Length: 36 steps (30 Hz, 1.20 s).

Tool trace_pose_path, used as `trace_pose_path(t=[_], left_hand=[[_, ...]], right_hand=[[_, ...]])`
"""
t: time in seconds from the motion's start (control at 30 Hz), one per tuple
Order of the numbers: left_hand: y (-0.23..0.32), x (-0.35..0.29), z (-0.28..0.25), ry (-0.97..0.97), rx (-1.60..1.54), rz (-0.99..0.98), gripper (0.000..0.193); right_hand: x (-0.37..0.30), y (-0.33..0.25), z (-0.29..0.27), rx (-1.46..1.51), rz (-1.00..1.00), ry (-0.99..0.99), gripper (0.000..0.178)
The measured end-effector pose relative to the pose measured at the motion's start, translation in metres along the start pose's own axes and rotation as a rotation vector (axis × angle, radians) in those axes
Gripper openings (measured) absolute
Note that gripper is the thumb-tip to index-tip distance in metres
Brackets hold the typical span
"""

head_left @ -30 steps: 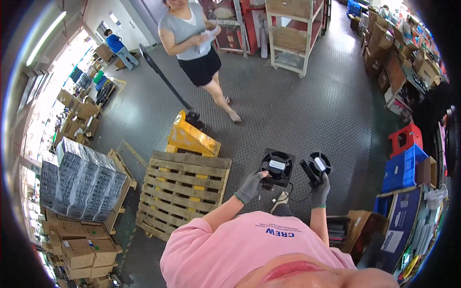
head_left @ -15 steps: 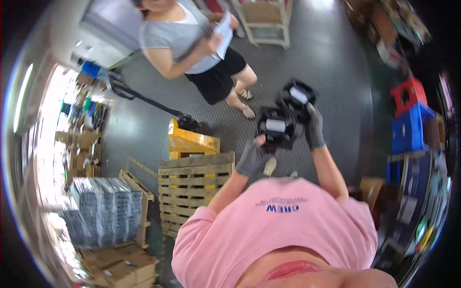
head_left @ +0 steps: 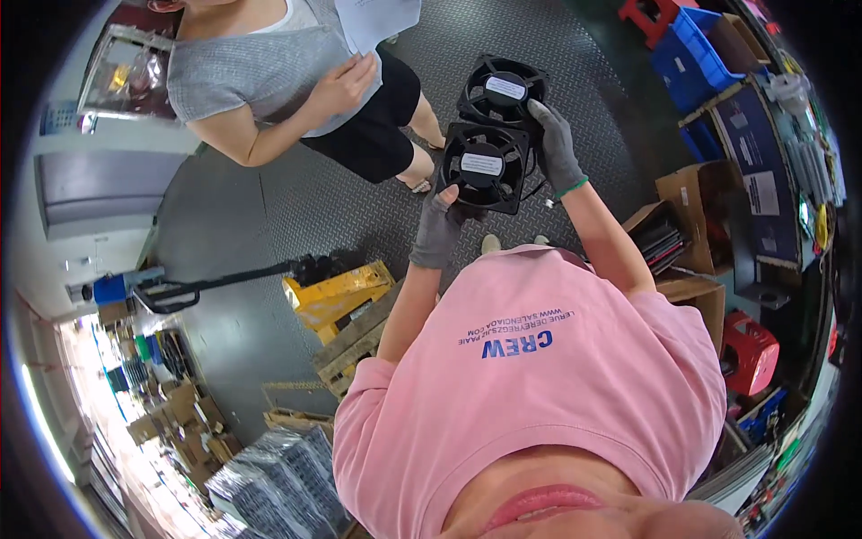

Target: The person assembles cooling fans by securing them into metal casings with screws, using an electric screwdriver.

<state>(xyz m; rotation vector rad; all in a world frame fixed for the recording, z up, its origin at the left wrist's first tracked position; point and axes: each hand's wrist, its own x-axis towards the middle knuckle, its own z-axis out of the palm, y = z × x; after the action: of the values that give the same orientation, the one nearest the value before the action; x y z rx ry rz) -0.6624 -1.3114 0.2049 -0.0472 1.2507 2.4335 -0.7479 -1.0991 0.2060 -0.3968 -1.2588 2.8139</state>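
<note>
While two black square-framed fans are held up above the floor (head_left: pixel 296 208), the left hand (head_left: pixel 437 229), in a grey glove, grips the nearer fan (head_left: pixel 485 168) by its near edge — thumb on the face, fingers behind the frame. The right hand (head_left: pixel 558 148), gloved likewise, pinches the right side of the farther fan (head_left: pixel 501 92); how its hidden fingers lie underneath, I cannot tell. Each fan shows a white label on its hub, and their frames overlap in view, perhaps touching.

Below spreads dark grey plating with a raised tread pattern, glossy toward the left. On that side a yellow pallet truck (head_left: pixel 334 295) stands against a slatted wooden pallet (head_left: pixel 364 346), and a stack in clear wrap (head_left: pixel 287 481) sits nearer. To the right are a blue crate (head_left: pixel 687 54) and an open cardboard box (head_left: pixel 696 211). Ahead, a co-worker (head_left: pixel 260 76) in grey — close to the fans — holds a white sheet (head_left: pixel 382 20).
</note>
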Motion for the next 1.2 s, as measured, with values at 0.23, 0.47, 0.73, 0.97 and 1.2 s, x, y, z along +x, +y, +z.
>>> trace_pose_path(t=[0.23,0.47,0.73,0.97,1.2], left_hand=[[0.003,0.028,-0.017,-0.119,0.024,-0.086,0.049],[-0.002,0.062,-0.017,-0.1,-0.051,-0.068,0.049],[0.066,0.1,0.005,0.723,-1.518,-1.858,0.036],[-0.03,0.174,-0.037,-0.018,-1.73,-1.693,0.031],[-0.039,0.116,-0.014,-0.054,0.034,-0.124,0.049]], right_hand=[[-0.004,-0.006,-0.001,-0.03,-0.025,0.084,0.035],[0.008,-0.007,-0.007,-0.073,-0.123,0.157,0.033],[0.019,-0.017,-0.027,-0.061,-0.338,0.215,0.035],[0.02,-0.029,-0.029,-0.043,-0.337,0.191,0.039],[0.023,-0.033,-0.043,-0.063,-0.366,0.237,0.031]])
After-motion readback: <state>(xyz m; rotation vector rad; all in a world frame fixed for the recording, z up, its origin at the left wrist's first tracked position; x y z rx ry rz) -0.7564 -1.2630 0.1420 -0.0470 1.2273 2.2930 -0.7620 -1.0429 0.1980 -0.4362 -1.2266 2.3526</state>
